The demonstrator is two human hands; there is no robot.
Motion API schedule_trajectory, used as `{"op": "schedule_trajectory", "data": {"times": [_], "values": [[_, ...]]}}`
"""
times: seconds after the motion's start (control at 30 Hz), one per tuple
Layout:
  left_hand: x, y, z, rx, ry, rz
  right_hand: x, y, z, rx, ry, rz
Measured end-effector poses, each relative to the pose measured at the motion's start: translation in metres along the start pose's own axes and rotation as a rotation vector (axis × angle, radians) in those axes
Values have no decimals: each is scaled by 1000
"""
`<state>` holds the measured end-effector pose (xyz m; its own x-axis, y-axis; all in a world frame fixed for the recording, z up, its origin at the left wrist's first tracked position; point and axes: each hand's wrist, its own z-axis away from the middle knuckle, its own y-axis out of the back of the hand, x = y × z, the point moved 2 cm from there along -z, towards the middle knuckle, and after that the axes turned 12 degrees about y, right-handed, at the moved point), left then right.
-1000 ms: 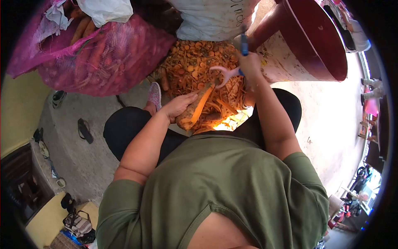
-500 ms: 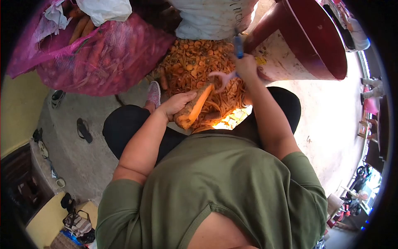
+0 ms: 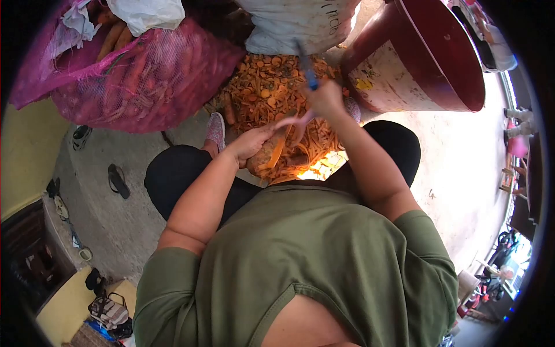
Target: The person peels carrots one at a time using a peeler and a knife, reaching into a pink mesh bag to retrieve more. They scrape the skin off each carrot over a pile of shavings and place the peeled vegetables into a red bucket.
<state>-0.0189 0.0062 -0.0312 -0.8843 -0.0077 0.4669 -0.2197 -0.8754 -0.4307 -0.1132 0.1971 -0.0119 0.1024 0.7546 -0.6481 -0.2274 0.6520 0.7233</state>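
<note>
A large carrot point(image 3: 264, 156), partly peeled, is gripped in my left hand point(image 3: 252, 144) over a pile of orange peelings and carrot slices point(image 3: 269, 87). My right hand point(image 3: 325, 98) is closed around a pink peeler point(image 3: 300, 124), whose head is blurred and lies over the upper end of the carrot. From the top of the same fist a blue-handled knife point(image 3: 311, 78) sticks out with its blade pointing up and away. A strip of orange peel is near the peeler.
A pink mesh sack of carrots point(image 3: 156, 81) lies at the upper left. Beyond the peelings stands a white sack point(image 3: 300, 29), with a dark red bucket point(image 3: 393, 69) tilted at its right. A loose sandal point(image 3: 118, 181) rests on the floor at the left.
My right hand has moved left and slightly down with the peeler and knife, bringing the peeler over the carrot. The carrot has turned in my left hand and shows less of its peeled side.
</note>
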Motion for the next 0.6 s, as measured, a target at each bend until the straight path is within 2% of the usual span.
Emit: {"op": "schedule_trajectory", "data": {"times": [0.03,0.1,0.2,0.27,0.3,0.33,0.37,0.47,0.5,0.57,0.6], "values": [[0,-1,0,-103,89,153,25,8,-17,123,-58,56],[-1,-4,4,-143,77,169,36,38,-26,369,39,210],[5,-7,8,-99,69,194,31,33,-23,218,-30,-15],[3,-4,4,-87,92,189,-15,18,10,74,74,-185],[0,6,-3,-109,117,171,-27,8,24,-28,108,-214],[3,6,-1,-134,142,151,-36,-2,32,-189,120,-81],[3,-3,-1,-107,92,154,-47,-7,43,-176,207,-138],[8,-13,4,29,89,94,-29,-12,23,-159,89,-60],[0,-3,-4,-60,90,120,-19,-4,13,-44,84,-44],[-2,-7,-4,-62,84,184,25,11,-18,134,-47,61],[-3,-8,-4,-63,83,215,28,18,-20,171,-25,51]]}}
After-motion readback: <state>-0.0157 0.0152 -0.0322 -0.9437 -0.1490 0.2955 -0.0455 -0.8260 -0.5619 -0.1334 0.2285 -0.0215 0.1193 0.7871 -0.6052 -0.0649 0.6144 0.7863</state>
